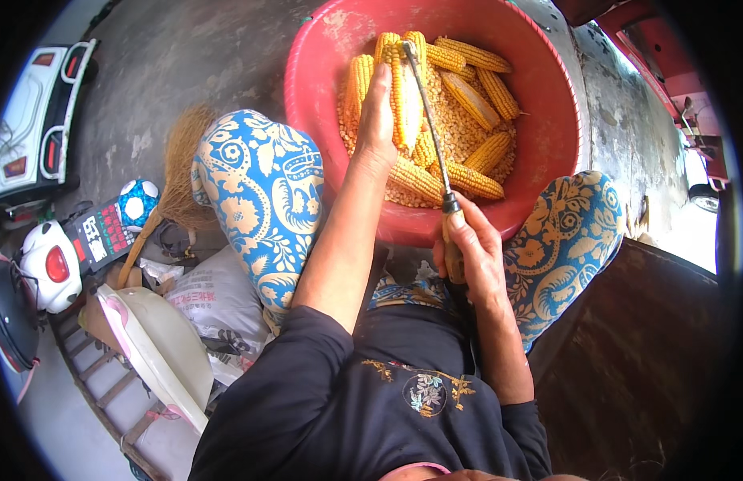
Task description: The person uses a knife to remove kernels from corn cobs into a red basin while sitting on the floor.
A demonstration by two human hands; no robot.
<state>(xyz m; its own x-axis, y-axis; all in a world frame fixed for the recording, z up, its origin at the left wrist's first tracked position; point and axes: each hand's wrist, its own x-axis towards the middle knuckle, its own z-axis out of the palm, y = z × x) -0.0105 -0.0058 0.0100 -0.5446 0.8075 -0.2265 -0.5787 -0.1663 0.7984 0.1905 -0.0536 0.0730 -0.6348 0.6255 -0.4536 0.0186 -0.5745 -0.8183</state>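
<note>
My left hand (377,123) is closed around an ear of corn (400,90) over the basin, with pale stripped rows along its side. In my right hand (483,246) is a screwdriver-like tool (435,129) with a worn yellowish handle. Its long metal shaft slants up and left, and its tip lies at the upper end of the held ear. Several unshelled yellow ears (498,96) rest on loose kernels (449,135) in a large red plastic basin (552,132). One ear (467,102) among them shows a pale stripped band. My left fingers are partly hidden behind the corn.
The basin stands between my knees in patterned trousers (257,198). To the left are a straw broom (182,162), a blue-and-white ball (137,204), a printed sack (221,294), a pale basin (167,337) and a wooden ladder (107,391). A dark panel (642,337) lies right.
</note>
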